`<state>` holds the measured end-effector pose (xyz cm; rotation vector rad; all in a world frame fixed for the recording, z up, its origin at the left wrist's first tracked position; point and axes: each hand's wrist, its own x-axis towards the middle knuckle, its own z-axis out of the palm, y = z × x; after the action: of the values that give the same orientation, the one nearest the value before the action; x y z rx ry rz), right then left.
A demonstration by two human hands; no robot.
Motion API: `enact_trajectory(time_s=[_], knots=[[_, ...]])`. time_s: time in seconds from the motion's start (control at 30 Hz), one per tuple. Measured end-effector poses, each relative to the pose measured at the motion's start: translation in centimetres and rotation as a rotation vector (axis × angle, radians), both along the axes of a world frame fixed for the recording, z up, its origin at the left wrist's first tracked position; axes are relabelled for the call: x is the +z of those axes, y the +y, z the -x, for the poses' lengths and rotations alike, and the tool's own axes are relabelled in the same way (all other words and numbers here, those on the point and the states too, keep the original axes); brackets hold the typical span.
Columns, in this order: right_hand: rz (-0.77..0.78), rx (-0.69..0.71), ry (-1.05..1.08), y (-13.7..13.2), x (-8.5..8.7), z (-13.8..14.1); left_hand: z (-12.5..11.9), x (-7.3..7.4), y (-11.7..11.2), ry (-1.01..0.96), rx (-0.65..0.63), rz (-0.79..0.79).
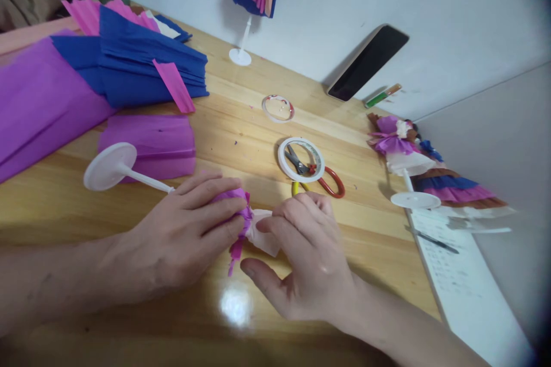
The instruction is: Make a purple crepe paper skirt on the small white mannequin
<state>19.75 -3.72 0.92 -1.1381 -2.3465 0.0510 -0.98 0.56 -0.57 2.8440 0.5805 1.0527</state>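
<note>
My left hand [189,235] is closed over a bundle of purple crepe paper [232,197] near the middle of the table. From under this hand a white plastic stand [111,167] sticks out to the left, lying on its side, its round base tilted up. A narrow magenta strip [235,252] hangs from the bundle, and a white paper piece [267,241] spreads from its right end. My right hand [301,252] is over the white paper, fingers bent and touching it, with the thumb held apart. The inner part of the bundle is hidden by my left fingers.
Scissors [331,182] lie under a tape roll [301,159], beyond my right hand. Farther back is a clear ring [278,109]. Blue crepe paper [150,63] and purple sheets [150,137] cover the left. A phone [368,63] leans on the wall; a pen [437,242] lies right.
</note>
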Motion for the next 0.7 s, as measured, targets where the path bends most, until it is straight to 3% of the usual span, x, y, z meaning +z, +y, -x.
enact_trajectory(time_s=[0.7], knots=[[0.112, 0.029, 0.069, -0.23, 0.08, 0.34, -0.05, -0.79, -0.31, 0.087, 0.047, -0.05]])
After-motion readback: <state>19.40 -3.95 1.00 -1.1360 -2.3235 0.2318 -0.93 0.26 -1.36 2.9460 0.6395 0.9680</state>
